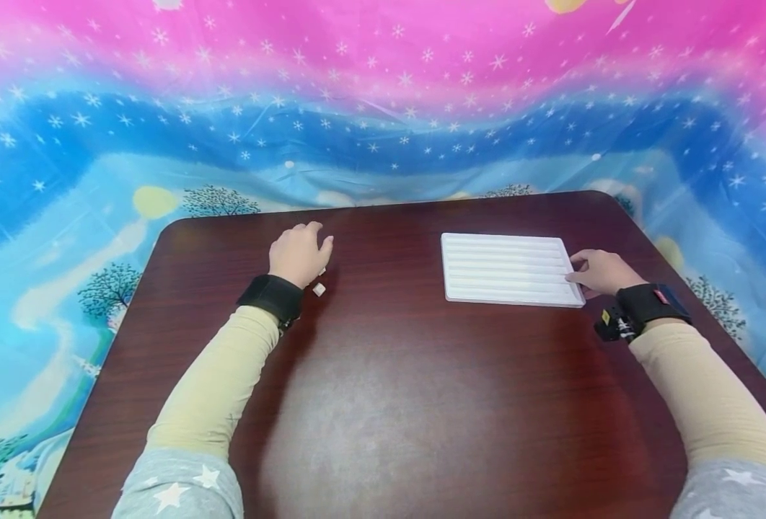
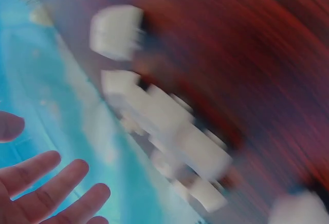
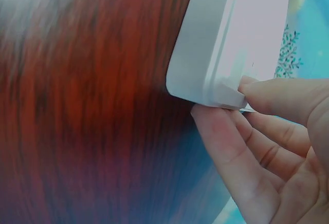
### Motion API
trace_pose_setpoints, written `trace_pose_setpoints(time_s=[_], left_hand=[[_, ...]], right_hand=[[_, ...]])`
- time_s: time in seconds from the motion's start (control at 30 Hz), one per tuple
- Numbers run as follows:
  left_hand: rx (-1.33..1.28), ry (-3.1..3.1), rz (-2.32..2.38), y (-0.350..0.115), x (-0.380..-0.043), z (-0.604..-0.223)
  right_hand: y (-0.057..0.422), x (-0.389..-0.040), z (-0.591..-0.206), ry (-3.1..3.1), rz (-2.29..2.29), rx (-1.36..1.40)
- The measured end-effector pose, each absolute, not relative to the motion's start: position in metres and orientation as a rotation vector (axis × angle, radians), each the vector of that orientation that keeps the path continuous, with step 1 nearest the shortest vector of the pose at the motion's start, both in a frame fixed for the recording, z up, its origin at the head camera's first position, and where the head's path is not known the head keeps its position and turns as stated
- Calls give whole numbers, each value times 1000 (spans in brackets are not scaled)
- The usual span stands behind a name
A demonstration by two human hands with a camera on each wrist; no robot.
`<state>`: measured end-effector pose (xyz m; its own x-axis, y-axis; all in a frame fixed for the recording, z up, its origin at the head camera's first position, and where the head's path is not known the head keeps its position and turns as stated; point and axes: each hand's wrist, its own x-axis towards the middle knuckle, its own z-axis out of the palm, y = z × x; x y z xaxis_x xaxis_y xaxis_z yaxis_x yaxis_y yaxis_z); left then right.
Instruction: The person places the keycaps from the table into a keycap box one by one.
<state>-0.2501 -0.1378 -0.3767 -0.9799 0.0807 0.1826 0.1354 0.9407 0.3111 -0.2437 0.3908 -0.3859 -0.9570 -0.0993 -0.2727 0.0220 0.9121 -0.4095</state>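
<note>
My left hand [image 1: 297, 254] is over the left back part of the table, fingers spread and holding nothing. In the left wrist view, several small white blocks [image 2: 164, 113] lie in a blurred cluster, with a separate white block [image 2: 115, 33] beyond them. The head view shows one small white block [image 1: 319, 290] by that wrist; the hand hides most of the others. A shallow white tray [image 1: 506, 269] with long parallel ridges is at the right back. My right hand [image 1: 604, 271] pinches its right end, thumb [image 3: 280, 98] on top and fingers [image 3: 231, 147] underneath.
The dark reddish-brown table [image 1: 383, 404] has rounded back corners. A patterned cloth [image 1: 370, 94] in pink and blue, with snowflakes and trees, hangs behind it and along both sides. Black bands [image 1: 271, 299] with small cameras are worn on both wrists.
</note>
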Motion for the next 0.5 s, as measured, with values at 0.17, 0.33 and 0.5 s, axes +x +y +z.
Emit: trace_pose_setpoints(time_s=[0.17,0.33,0.5], left_hand=[[-132,-2907,-655,-123,-253,-372],[-132,-2939,-816,-101,-258,-374],[-123,-3004,-1080,-76,-262,-378]], right_hand=[[386,-247,-390,2775,-624,-77],[386,-249,-394,2765,-642,-81],[386,-252,-395,2757,-657,-78]])
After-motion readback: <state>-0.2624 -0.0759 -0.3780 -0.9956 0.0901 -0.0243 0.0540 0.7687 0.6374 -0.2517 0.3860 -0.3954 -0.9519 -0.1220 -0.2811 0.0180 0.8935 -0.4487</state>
